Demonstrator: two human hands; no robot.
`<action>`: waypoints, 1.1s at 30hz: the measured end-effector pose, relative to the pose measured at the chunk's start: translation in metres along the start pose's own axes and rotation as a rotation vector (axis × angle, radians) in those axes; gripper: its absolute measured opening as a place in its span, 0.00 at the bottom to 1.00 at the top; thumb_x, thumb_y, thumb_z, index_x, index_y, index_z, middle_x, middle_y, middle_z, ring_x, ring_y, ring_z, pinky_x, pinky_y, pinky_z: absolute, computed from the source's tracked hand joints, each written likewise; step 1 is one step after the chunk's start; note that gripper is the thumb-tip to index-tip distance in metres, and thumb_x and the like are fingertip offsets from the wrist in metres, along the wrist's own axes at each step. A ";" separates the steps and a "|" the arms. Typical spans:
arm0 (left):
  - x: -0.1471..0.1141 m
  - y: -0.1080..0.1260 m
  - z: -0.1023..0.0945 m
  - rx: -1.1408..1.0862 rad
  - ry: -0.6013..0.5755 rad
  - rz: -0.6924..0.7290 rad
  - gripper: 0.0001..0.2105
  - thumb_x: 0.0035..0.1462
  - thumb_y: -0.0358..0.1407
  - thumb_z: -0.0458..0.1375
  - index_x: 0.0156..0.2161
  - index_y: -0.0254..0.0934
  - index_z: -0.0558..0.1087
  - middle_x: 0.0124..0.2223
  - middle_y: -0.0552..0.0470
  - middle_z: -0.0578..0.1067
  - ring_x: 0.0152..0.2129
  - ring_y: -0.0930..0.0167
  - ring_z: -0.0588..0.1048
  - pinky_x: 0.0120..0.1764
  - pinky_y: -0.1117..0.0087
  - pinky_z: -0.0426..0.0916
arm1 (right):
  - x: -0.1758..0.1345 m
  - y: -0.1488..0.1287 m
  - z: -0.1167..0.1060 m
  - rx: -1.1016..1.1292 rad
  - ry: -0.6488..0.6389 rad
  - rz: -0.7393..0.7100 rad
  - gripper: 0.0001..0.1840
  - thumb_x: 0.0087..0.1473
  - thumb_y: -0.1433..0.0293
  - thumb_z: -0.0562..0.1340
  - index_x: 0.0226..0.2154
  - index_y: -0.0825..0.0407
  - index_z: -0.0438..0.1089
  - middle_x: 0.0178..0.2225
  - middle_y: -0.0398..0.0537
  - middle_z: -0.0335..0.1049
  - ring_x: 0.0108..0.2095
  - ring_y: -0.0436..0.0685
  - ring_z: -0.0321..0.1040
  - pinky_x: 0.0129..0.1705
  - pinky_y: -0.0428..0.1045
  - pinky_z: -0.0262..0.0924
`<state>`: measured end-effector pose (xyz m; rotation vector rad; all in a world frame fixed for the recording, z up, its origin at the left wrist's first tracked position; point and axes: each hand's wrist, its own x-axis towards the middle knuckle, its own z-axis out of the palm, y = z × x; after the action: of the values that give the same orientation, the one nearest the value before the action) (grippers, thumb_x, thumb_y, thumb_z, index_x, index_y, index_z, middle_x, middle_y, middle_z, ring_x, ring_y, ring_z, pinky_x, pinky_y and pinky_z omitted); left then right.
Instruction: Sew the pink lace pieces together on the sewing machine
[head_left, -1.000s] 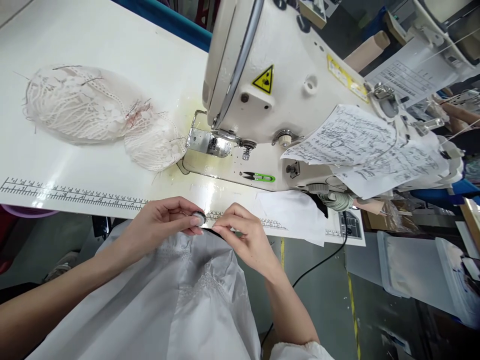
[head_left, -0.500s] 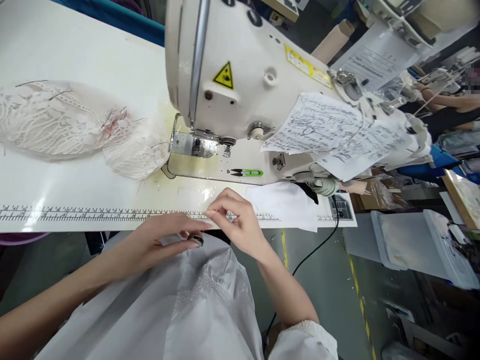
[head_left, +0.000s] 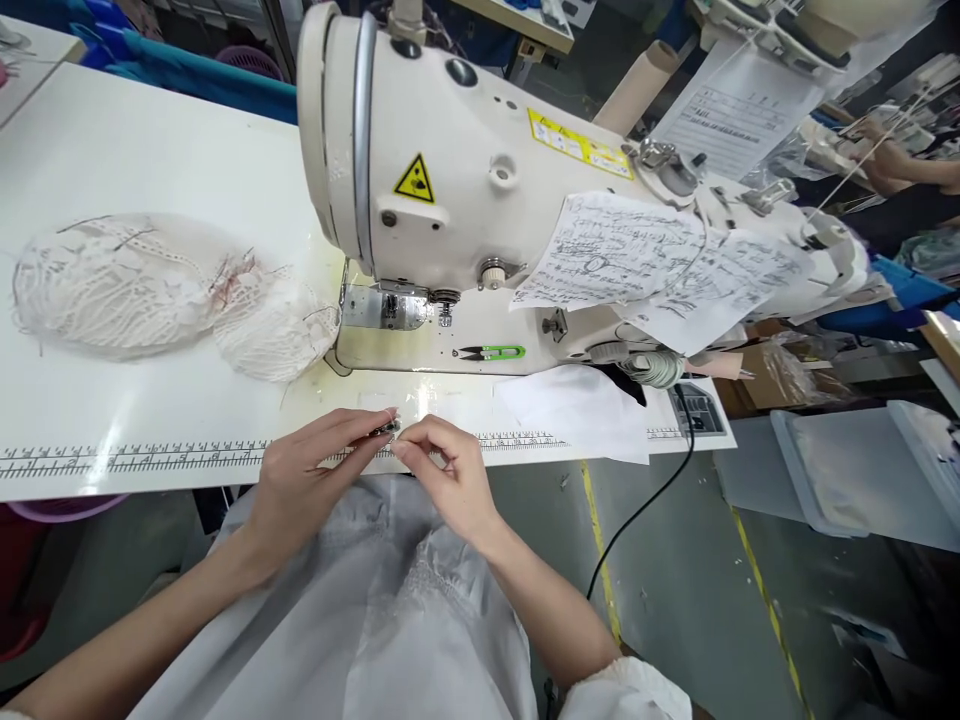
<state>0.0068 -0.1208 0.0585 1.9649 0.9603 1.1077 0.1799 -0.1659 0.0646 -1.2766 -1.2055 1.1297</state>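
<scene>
Because the fingers cover much of it, only part of a small, round, dark metallic piece point(head_left: 387, 428) shows, glinting just below the frame's centre, above the table's front edge. The left hand point(head_left: 300, 485) pinches it between thumb and fingers, nearly closed. The right hand point(head_left: 450, 475), just beside it, has thumb and forefinger brought together; whether thread lies between them I cannot tell. Beneath both, a smooth pale garment point(head_left: 300, 640) with gathered, lacy bands falls in soft folds. A printed ruler scale point(head_left: 187, 458) runs along the glossy white tabletop point(head_left: 165, 400), partly hidden by the hands and, to their right, by a limp white cloth point(head_left: 577, 410). Beyond, green-handled snips point(head_left: 502, 353) lie on the bed of the bulky, enamelled sewing machine point(head_left: 457, 150), whose arm is half covered by creased, handwritten papers point(head_left: 615, 250). Frilly, openwork white lace point(head_left: 112, 290), cinched near reddish threads, fills the left, close against the machine's bed. Translucent plastic bins point(head_left: 862, 470) stand at right.
</scene>
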 end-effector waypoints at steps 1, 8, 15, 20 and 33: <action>-0.001 0.001 0.001 -0.031 0.011 -0.047 0.10 0.66 0.32 0.63 0.50 0.46 0.81 0.45 0.59 0.84 0.40 0.75 0.83 0.43 0.80 0.78 | 0.000 0.002 0.001 0.011 0.006 0.006 0.09 0.61 0.70 0.65 0.28 0.51 0.73 0.28 0.40 0.69 0.29 0.49 0.63 0.33 0.45 0.58; 0.000 0.006 -0.002 -0.196 0.018 -0.332 0.07 0.60 0.42 0.68 0.44 0.48 0.84 0.43 0.58 0.85 0.39 0.72 0.84 0.41 0.79 0.79 | 0.004 0.000 -0.008 -0.089 0.044 -0.044 0.10 0.61 0.70 0.64 0.28 0.51 0.73 0.27 0.40 0.68 0.29 0.49 0.62 0.33 0.46 0.56; 0.000 0.007 -0.003 -0.440 -0.036 -0.614 0.15 0.52 0.48 0.73 0.42 0.44 0.84 0.39 0.53 0.85 0.35 0.69 0.85 0.40 0.77 0.80 | 0.002 -0.011 -0.010 -0.180 0.054 -0.131 0.10 0.63 0.73 0.63 0.29 0.51 0.74 0.27 0.41 0.68 0.29 0.50 0.62 0.32 0.46 0.56; -0.006 0.005 -0.008 -0.527 -0.195 -0.629 0.15 0.57 0.48 0.70 0.45 0.41 0.81 0.36 0.52 0.83 0.35 0.69 0.84 0.40 0.76 0.80 | -0.004 -0.018 -0.009 -0.221 0.054 -0.197 0.10 0.63 0.74 0.63 0.29 0.51 0.72 0.27 0.41 0.67 0.29 0.50 0.62 0.33 0.46 0.56; -0.045 0.030 -0.027 -0.615 -0.637 -0.462 0.13 0.63 0.43 0.66 0.51 0.46 0.78 0.39 0.53 0.79 0.30 0.73 0.77 0.35 0.75 0.74 | -0.052 -0.020 0.000 -0.253 0.036 -0.170 0.10 0.62 0.71 0.64 0.28 0.50 0.73 0.28 0.40 0.68 0.29 0.50 0.61 0.33 0.46 0.55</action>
<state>-0.0257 -0.1681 0.0763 1.3469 0.5779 0.3902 0.1754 -0.2177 0.0840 -1.3468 -1.4350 0.8472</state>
